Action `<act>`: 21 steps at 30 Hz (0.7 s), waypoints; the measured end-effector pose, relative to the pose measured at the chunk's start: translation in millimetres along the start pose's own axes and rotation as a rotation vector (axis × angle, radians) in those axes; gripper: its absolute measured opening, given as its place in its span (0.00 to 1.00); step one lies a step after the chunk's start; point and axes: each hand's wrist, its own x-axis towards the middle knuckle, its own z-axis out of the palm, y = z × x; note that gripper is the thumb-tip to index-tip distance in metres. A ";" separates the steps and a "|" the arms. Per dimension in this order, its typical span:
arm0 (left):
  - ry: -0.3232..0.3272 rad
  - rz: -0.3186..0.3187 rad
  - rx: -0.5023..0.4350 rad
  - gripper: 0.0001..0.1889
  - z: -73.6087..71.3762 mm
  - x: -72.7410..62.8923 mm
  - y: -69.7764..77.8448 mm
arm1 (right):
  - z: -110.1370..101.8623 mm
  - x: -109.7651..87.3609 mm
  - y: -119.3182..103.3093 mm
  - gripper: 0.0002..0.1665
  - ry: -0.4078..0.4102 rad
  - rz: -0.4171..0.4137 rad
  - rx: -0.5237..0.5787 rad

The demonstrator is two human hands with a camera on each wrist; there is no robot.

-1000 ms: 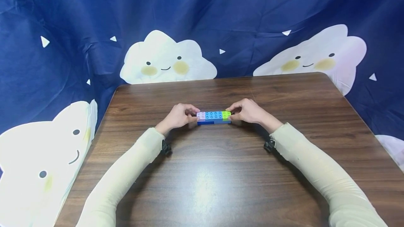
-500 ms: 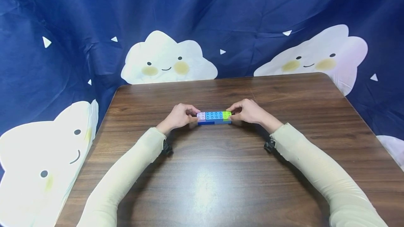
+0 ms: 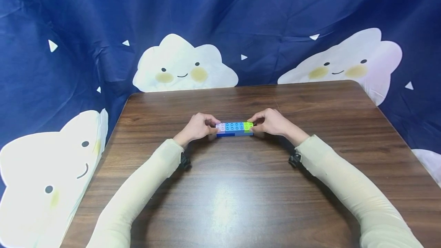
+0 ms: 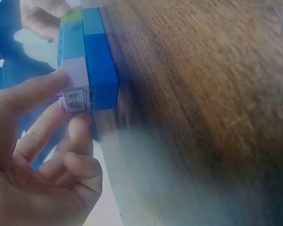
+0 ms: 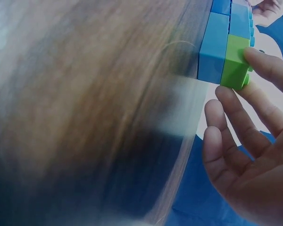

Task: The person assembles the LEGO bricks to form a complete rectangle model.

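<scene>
A low two-layer row of toy building bricks stands near the middle of the table. On top, a lilac brick with a small printed picture on its end, a light blue brick and a lime green brick sit side by side. Beneath them lie a dark blue brick and a medium blue brick. My left hand pinches the lilac brick between thumb and forefinger at the left end. At the opposite end my right hand pinches the green brick, its other fingers loosely bent below.
The bricks stand on a brown wood-grain table. A dark blue curtain with smiling white clouds hangs behind the table and along its left side. Both wrists carry a small black camera, such as the right wrist's camera.
The head view has shifted very slightly. Both hands keep their pinch on the two ends of the brick row, which looks the same throughout.
</scene>
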 end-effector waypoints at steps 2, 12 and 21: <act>-0.001 0.000 -0.005 0.13 0.5 0.5 -0.7 | 0.3 -0.1 -0.2 0.18 -0.001 0.000 0.000; -0.002 0.001 -0.029 0.13 2.5 1.2 -4.0 | 1.1 -0.3 -1.2 0.18 0.003 0.002 0.008; -0.009 0.005 -0.033 0.13 2.2 1.2 -4.3 | 2.2 -0.2 -0.1 0.18 0.007 0.006 0.011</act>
